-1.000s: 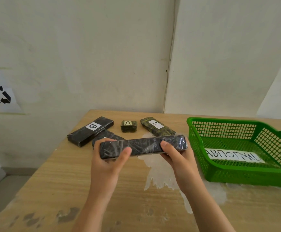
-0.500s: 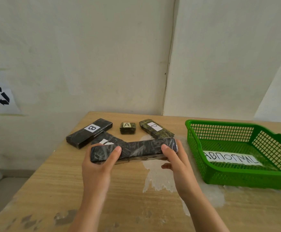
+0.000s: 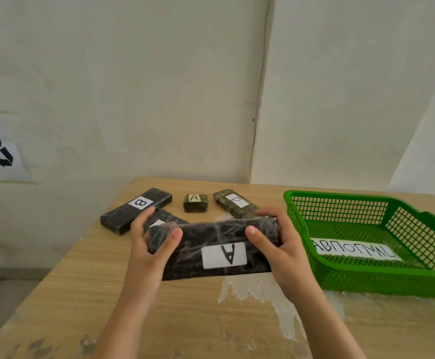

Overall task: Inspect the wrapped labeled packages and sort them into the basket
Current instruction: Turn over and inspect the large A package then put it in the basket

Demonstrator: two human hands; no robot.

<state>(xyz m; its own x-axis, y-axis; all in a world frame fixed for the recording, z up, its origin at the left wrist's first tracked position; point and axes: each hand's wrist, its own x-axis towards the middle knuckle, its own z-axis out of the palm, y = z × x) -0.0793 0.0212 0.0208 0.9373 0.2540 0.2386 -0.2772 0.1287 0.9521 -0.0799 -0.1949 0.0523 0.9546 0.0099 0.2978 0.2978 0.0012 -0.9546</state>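
The wooden table (image 3: 55,294) is pale, grained laminate, its surface peeled to a whitish patch in front of me. At its right end sits one green basket (image 3: 372,281), rectangular, moulded plastic mesh, with a handwritten paper slip (image 3: 353,251) lying flat inside. I hold one long black package (image 3: 211,251), glossy with crinkled clear wrap, above the table just left of the basket; its white label shows an upside-down A. My left hand (image 3: 149,244) clamps its left end and my right hand (image 3: 281,244) its right end, thumbs on top. Four more wrapped packages lie further from the basket: a long black block B (image 3: 136,209), one partly hidden (image 3: 164,218) behind my left hand, an olive patterned bar D (image 3: 233,204), and a small squat block A (image 3: 195,202).
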